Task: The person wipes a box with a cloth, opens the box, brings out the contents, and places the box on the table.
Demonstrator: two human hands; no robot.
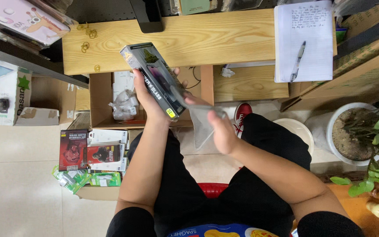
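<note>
The left hand (148,103) grips a long dark box (154,79) from below, fingers wrapped round its lower end, holding it tilted above the lap; the right hand (222,131) pinches a clear plastic sleeve (200,120) just beside the box's lower corner — thumb and fingers closed on the film. To work the two together well, I'd keep the box steady, hold the sleeve's mouth wide, and line up one corner first; the thin film could crease or tear if forced — go gently.
</note>
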